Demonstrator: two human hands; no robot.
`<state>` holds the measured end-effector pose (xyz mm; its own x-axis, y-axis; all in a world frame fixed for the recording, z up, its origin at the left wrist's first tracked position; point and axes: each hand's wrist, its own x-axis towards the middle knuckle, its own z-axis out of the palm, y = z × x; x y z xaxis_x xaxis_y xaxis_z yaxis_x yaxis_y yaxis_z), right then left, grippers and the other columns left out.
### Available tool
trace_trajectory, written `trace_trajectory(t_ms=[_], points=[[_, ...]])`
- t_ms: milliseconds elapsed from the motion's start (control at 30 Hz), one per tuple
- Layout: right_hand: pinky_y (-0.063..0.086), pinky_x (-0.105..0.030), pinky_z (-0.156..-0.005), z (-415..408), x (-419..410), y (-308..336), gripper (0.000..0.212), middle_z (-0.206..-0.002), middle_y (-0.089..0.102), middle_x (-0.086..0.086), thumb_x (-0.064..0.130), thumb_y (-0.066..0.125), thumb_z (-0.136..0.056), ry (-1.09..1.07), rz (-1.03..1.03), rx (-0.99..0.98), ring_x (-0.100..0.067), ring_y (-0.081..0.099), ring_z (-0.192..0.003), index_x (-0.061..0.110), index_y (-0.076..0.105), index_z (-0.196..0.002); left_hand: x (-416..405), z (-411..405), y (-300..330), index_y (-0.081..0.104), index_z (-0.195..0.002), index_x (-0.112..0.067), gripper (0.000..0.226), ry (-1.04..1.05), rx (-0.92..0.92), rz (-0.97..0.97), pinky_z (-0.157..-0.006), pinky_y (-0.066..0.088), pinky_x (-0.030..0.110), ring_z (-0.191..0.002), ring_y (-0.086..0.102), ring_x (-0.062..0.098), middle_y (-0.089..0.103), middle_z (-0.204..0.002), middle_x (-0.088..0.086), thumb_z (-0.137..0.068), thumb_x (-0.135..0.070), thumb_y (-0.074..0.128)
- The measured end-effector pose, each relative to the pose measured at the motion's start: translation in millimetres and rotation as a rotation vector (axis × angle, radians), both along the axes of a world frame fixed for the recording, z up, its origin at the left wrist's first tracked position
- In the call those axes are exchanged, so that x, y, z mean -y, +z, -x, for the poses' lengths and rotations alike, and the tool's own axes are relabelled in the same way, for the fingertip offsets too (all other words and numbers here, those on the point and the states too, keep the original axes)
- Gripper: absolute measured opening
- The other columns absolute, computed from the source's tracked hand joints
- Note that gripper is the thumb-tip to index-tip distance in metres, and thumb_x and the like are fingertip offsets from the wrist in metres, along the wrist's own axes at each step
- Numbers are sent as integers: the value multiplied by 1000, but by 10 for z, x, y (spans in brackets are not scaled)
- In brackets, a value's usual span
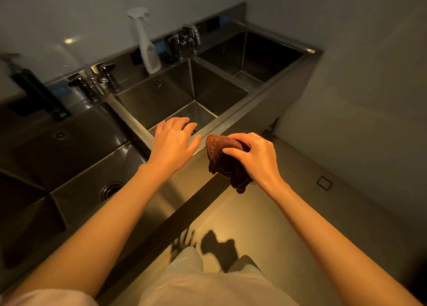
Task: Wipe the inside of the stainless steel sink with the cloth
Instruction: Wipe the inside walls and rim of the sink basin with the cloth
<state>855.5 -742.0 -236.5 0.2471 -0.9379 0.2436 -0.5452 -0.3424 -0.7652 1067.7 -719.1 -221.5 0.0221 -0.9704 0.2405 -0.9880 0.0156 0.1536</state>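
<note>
- Both hands hover at the front rim in the head view: the right hand (254,157) pinches a bunched dark brown cloth (225,161) outside the basin, while the left hand (172,141) is spread and holds nothing.
- Ahead and slightly left of the cloth lies the middle basin of the stainless steel sink (161,97) — the left hand is already over its near edge, so the cloth must cross the rim.
- Counted: three basins, two faucet sets, one white spray bottle (146,44), one cloth.

A white spray bottle (147,49) stands on the back ledge between two faucets (189,38), near a black dispenser (34,90).
</note>
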Motion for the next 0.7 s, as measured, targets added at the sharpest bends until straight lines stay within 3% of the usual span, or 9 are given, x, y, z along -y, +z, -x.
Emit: trace_trajectory(t_ms=[367,567,700], points=[[52,-37,-84,11,848,43,29,-95,66,12,45,68,-81,-51,9,-8,-7,58,-94,35,68,-108,924,57,-102,60,-128,-12,39,-46,-18,34,-109,34,51,-129,48,29,57,-135,10,-98,-35,50],[51,-36,-86,-362,1620,147,28,-97,67,13,45,68,-81,-5,22,-22,-6,58,-97,36,68,-108,1566,-326,-156,62,-126,-9,38,-1,-20,39,-108,34,54,-128,49,33,58,-133,14,-96,-31,56],[49,-36,-88,-665,2000,168,27,-102,67,10,41,68,-83,46,22,-22,-9,57,-100,34,68,-110,1853,-624,-287,63,-124,-8,41,42,12,-13,-106,35,53,-126,50,34,60,-130,15,-96,-35,48]])
